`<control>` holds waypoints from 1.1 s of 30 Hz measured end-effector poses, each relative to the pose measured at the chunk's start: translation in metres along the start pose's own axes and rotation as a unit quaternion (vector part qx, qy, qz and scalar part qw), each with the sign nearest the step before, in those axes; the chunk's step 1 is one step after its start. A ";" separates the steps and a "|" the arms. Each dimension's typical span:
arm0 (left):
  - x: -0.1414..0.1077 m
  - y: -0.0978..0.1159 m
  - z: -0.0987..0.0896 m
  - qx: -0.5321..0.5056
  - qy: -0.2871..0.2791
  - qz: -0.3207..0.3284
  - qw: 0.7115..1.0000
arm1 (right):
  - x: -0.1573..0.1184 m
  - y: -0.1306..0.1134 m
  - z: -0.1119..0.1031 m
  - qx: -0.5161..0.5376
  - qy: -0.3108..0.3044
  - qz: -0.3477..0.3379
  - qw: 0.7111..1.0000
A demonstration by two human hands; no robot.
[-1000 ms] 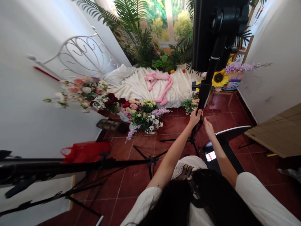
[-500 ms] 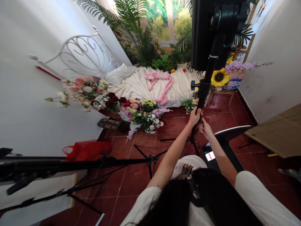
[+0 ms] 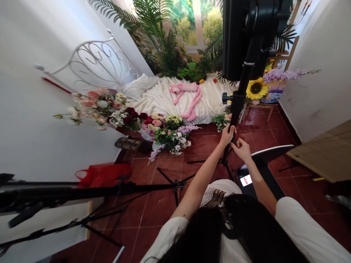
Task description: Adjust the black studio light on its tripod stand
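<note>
Both hands on the black stand pole (image 3: 238,106), mid-height, under the black panel (image 3: 246,36).

Your left hand (image 3: 227,136) is wrapped around the pole; your right hand (image 3: 241,149) is closed just below it, fingers pinching at what looks like a clamp, can't tell exactly. Both arms reach forward, elbows slightly bent. Pole is rigid metal and likely smooth; the panel on top makes it top-heavy, so grip the tube itself, near the joint, not the head. Its legs spread on the red tile floor (image 3: 164,204), near the flower arrangement (image 3: 170,137).
</note>
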State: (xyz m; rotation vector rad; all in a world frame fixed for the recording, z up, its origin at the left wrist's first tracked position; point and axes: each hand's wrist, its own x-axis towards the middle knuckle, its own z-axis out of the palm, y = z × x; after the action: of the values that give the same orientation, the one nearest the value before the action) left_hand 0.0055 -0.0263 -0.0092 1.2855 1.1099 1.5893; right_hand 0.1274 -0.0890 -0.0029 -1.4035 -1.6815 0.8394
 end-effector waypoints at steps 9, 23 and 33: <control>0.001 0.000 0.000 -0.017 -0.010 -0.013 1.000 | 0.009 -0.008 0.002 -0.189 0.017 0.053 0.980; 0.000 -0.003 -0.001 -0.026 -0.021 -0.012 0.999 | 0.017 -0.002 0.004 -0.079 -0.035 0.061 0.994; 0.000 -0.007 -0.002 -0.028 -0.023 -0.012 0.999 | 0.026 0.002 0.011 0.108 -0.088 0.062 0.988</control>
State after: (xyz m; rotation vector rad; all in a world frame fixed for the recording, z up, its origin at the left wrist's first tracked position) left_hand 0.0037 -0.0242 -0.0157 1.2616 1.0424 1.5533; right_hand 0.1165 -0.0633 -0.0057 -1.3255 -1.5895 1.2079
